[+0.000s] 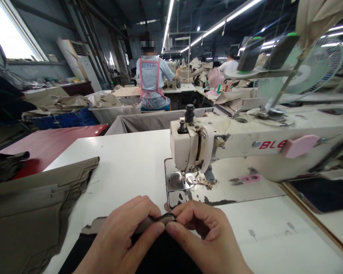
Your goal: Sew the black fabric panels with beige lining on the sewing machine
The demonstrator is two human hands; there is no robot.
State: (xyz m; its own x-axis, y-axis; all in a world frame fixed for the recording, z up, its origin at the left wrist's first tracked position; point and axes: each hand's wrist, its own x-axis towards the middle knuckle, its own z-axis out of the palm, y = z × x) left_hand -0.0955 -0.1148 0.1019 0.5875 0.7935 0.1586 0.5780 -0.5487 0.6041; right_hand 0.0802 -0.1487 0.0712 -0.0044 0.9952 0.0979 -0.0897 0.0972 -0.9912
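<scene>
Both my hands pinch a small piece of olive-grey fabric [148, 223] at the near edge of the white sewing table [125, 167]. My left hand [122, 238] grips its left part between thumb and fingers. Closed on its right end, my right hand [208, 236] meets the left thumb. Dark cloth [162, 255] lies under both hands. Just beyond them are the needle and presser foot [196, 179] of the white sewing machine [246, 146], a short way from the fabric.
A stack of cut olive-grey fabric pieces [34, 201] lies at the left. Pink thread snips [246, 179] rest on the machine bed. A red table [45, 142] stands at the far left. A person in a pink-strapped apron [151, 82] sits ahead, facing away. A fan [311, 70] stands at the right.
</scene>
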